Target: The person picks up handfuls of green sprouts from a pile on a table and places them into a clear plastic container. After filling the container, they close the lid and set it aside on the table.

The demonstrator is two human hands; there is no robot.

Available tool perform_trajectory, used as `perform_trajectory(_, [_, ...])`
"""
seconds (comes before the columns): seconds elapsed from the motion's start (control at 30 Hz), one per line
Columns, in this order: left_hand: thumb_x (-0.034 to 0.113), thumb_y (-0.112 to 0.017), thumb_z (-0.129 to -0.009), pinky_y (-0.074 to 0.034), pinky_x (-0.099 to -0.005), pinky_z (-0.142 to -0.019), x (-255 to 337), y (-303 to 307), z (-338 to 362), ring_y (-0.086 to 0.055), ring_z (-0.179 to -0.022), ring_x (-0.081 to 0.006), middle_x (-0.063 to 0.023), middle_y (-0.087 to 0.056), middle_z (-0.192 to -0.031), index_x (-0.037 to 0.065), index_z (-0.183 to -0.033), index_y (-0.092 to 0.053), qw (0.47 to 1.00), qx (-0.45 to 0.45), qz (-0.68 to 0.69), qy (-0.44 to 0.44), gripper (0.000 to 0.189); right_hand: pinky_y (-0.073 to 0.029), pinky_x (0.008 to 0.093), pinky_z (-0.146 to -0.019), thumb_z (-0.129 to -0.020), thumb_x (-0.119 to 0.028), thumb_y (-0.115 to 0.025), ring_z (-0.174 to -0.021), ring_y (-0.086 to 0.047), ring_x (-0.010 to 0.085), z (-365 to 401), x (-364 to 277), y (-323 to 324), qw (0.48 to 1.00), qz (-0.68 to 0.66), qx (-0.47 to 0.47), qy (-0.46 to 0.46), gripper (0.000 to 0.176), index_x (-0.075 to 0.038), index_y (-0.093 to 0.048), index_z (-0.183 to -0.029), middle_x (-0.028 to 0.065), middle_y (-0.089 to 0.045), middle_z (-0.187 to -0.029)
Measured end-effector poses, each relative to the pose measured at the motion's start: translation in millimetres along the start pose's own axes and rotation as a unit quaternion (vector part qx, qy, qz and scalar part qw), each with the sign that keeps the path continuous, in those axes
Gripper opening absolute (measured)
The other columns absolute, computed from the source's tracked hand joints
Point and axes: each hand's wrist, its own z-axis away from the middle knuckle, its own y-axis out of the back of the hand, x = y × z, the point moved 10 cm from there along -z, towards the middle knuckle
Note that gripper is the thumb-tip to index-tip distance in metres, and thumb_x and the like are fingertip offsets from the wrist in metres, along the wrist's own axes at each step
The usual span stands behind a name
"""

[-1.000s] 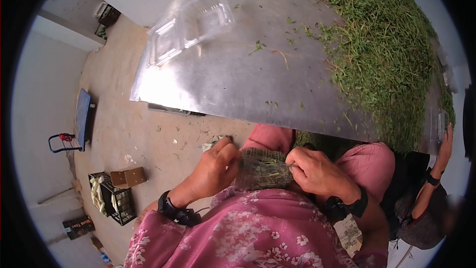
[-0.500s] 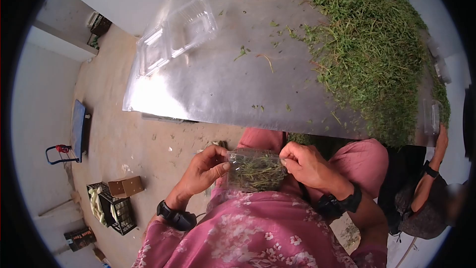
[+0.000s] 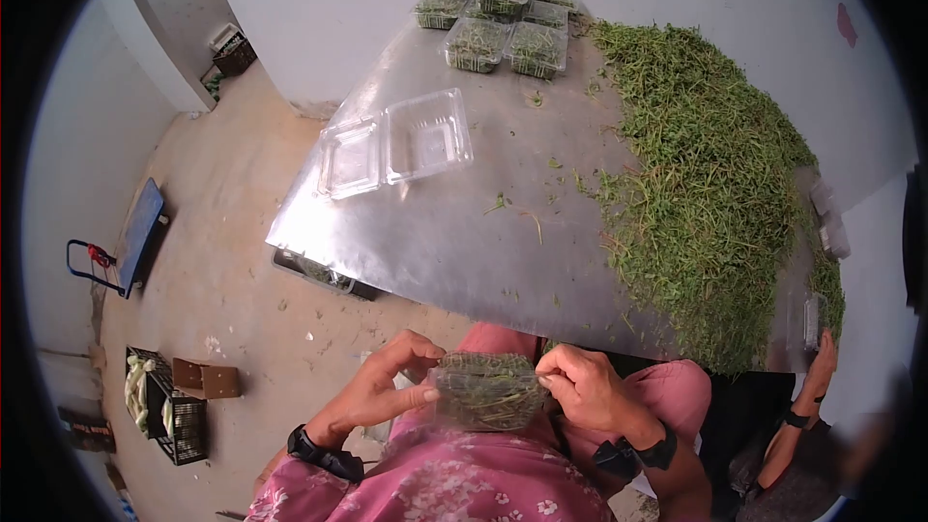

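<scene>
Over my lap is a clear plastic clamshell box (image 3: 486,396) packed with green sprigs. My left hand (image 3: 390,382) grips its left end, thumb on the near face and fingers at the upper corner. At the upper right corner, my right hand (image 3: 590,389) pinches the box edge between thumb and curled fingers. On the metal table (image 3: 435,251) ahead lies an opened clamshell box (image 3: 425,135) with nothing in it. A wide heap of green sprigs (image 3: 706,203) covers the table's right side.
Several filled clamshell boxes (image 3: 478,43) are stacked at the table's far end. Another person's hand (image 3: 822,367) is at the right edge by more clear boxes (image 3: 814,321). On the floor at left are a blue trolley (image 3: 143,232), a black crate (image 3: 184,425) and a cardboard box (image 3: 206,380).
My view has tilted up, bringing the stacked filled boxes fully into sight. Both hands still hold the clamshell box, which now shows its top side more.
</scene>
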Motion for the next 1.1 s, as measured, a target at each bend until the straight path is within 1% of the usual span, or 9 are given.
perform_trajectory(0.13, [0.026,-0.077,-0.083,-0.043,-0.0365,-0.098,15.0,11.7,-5.4,-0.052,-0.116,-0.0213,-0.0107,-0.046,-0.133,0.006,-0.142,-0.036,0.996,0.027,0.076,-0.028,0.074,-0.049,0.0334,-0.061,-0.087,0.000,-0.058,-0.063,-0.062,0.0199,-14.6,-10.7,29.5,0.998,-0.020,0.029,-0.048,0.009,-0.001,-0.055,-0.095,0.0110,-0.061,-0.075])
perform_trajectory(0.17, [0.027,-0.077,-0.083,-0.043,-0.0370,-0.099,13.3,15.2,-9.8,-0.050,-0.118,-0.0223,-0.0121,-0.043,-0.136,0.006,-0.145,-0.030,0.993,0.041,0.102,-0.033,0.080,-0.048,0.0275,-0.057,-0.089,-0.001,-0.057,-0.061,-0.059,0.0120,-18.8,-5.6,34.7,0.994,-0.067,0.050,-0.065,0.007,0.000,-0.055,-0.096,0.0062,-0.061,-0.073])
perform_trajectory(0.23, [0.030,-0.076,-0.084,-0.043,-0.0383,-0.098,21.8,23.5,-20.4,-0.048,-0.120,-0.0249,-0.0158,-0.041,-0.138,0.008,-0.151,-0.018,0.991,0.066,0.100,-0.054,0.091,-0.048,0.0246,-0.057,-0.091,-0.002,-0.055,-0.062,-0.059,0.0102,-31.7,7.3,45.8,0.979,-0.171,0.087,-0.065,0.005,0.000,-0.055,-0.095,0.0043,-0.061,-0.073])
perform_trajectory(0.37, [0.026,-0.073,-0.087,-0.046,-0.0367,-0.093,39.8,42.8,-42.5,-0.051,-0.116,-0.0246,-0.0155,-0.044,-0.132,0.006,-0.149,-0.022,0.973,0.148,0.133,-0.116,0.083,-0.046,0.0213,-0.057,-0.093,-0.006,-0.054,-0.062,-0.059,0.0093,-58.4,35.2,70.9,0.931,-0.322,0.141,-0.102,0.007,0.000,-0.055,-0.096,0.0037,-0.062,-0.076])
perform_trajectory(0.47, [0.032,-0.075,-0.085,-0.047,-0.0332,-0.090,47.4,48.0,-58.0,-0.056,-0.110,-0.0237,-0.0132,-0.049,-0.128,0.007,-0.147,-0.027,0.971,0.196,0.093,-0.100,0.082,-0.045,0.0224,-0.056,-0.092,-0.009,-0.057,-0.063,-0.059,0.0103,-68.1,69.5,77.8,0.894,-0.394,0.169,-0.128,0.010,0.000,-0.055,-0.097,0.0056,-0.062,-0.080])
perform_trajectory(0.5, [0.022,-0.072,-0.088,-0.047,-0.0322,-0.090,49.3,48.5,-63.1,-0.057,-0.108,-0.0213,-0.0123,-0.051,-0.126,0.006,-0.143,-0.033,0.968,0.209,0.074,-0.113,0.070,-0.045,0.0226,-0.055,-0.091,-0.010,-0.057,-0.063,-0.059,0.0106,-69.3,80.2,77.9,0.889,-0.400,0.175,-0.140,0.011,-0.001,-0.055,-0.097,0.0061,-0.063,-0.080])
perform_trajectory(0.63, [0.012,-0.069,-0.089,-0.048,-0.0317,-0.090,28.5,42.5,-94.4,-0.058,-0.104,-0.0163,-0.0105,-0.054,-0.121,0.004,-0.137,-0.042,0.979,0.190,0.025,-0.075,0.055,-0.045,0.0236,-0.055,-0.091,-0.012,-0.059,-0.063,-0.059,0.0114,-63.3,108.5,72.8,0.862,-0.436,0.177,-0.189,0.013,-0.002,-0.055,-0.099,0.0071,-0.063,-0.082])
perform_trajectory(1.0, [0.022,-0.070,-0.090,-0.050,-0.0335,-0.089,16.5,2.5,-138.7,-0.056,-0.108,-0.0208,-0.0181,-0.047,-0.130,-0.002,-0.143,-0.029,0.988,0.137,-0.002,-0.078,0.071,-0.046,0.0239,-0.056,-0.093,-0.016,-0.061,-0.065,-0.059,0.0115,-60.7,111.7,68.7,0.848,-0.466,0.148,-0.203,0.016,-0.005,-0.055,-0.102,0.0062,-0.063,-0.083])
perform_trajectory(1.1, [0.022,-0.071,-0.088,-0.052,-0.0352,-0.085,21.1,-6.7,-136.2,-0.059,-0.105,-0.0222,-0.0173,-0.050,-0.125,-0.002,-0.141,-0.032,0.977,0.181,-0.054,-0.098,0.071,-0.046,0.0240,-0.056,-0.094,-0.016,-0.060,-0.065,-0.059,0.0114,-59.0,112.3,63.9,0.848,-0.467,0.149,-0.201,0.015,-0.005,-0.054,-0.102,0.0064,-0.063,-0.083])
